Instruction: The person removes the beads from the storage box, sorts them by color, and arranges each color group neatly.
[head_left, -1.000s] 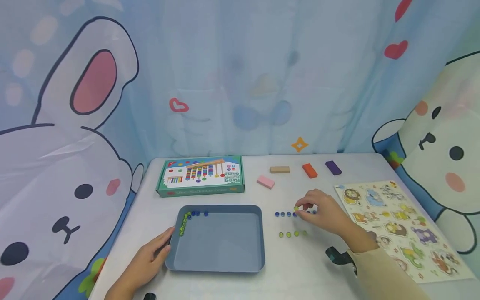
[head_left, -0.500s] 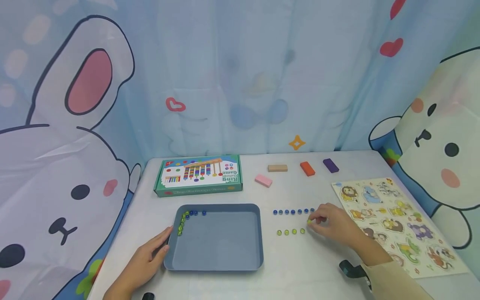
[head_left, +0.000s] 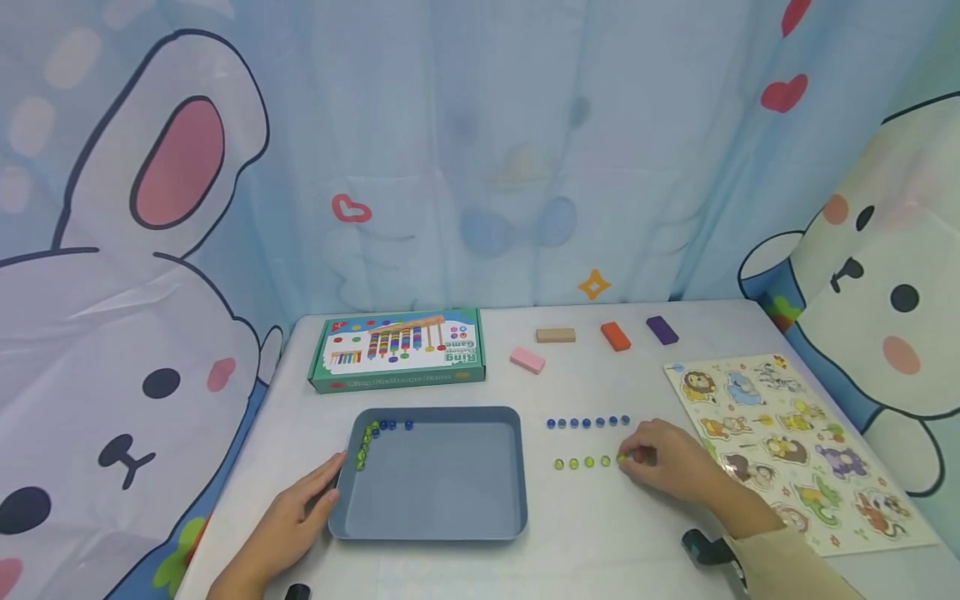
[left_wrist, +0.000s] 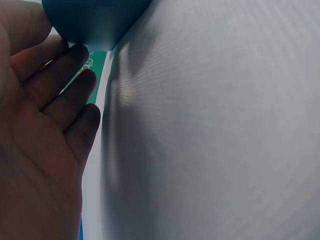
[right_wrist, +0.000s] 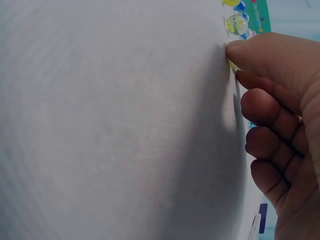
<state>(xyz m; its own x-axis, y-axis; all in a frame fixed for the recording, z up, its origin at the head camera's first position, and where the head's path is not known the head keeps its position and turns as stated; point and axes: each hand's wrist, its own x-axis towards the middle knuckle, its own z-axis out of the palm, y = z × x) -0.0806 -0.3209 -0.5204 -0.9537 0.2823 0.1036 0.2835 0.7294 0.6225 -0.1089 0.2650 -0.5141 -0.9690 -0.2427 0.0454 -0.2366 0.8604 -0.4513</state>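
My right hand (head_left: 663, 458) pinches a yellow-green glass marble (head_left: 622, 458) between thumb and index finger, at the right end of a row of yellow-green marbles (head_left: 589, 462). In the right wrist view this marble (right_wrist: 233, 66) is mostly hidden by the thumb, down at the cloth. A row of blue marbles (head_left: 586, 423) lies just behind. My left hand (head_left: 288, 525) rests against the left side of the blue-grey tray (head_left: 427, 535), its fingers mostly straight in the left wrist view. Several yellow-green marbles (head_left: 363, 454) and blue marbles (head_left: 383, 426) sit in the tray's far-left corner.
A green game box (head_left: 397, 350) lies behind the tray. Pink (head_left: 527, 360), tan (head_left: 556, 335), orange (head_left: 616, 336) and purple blocks (head_left: 662, 330) lie at the back. An animal puzzle board (head_left: 787, 450) lies at the right, partly behind the right arm.
My right hand has carried the yellow-green marble from above the blue row, rightward and toward me, to the end of the yellow-green row. The left hand has stayed by the tray.
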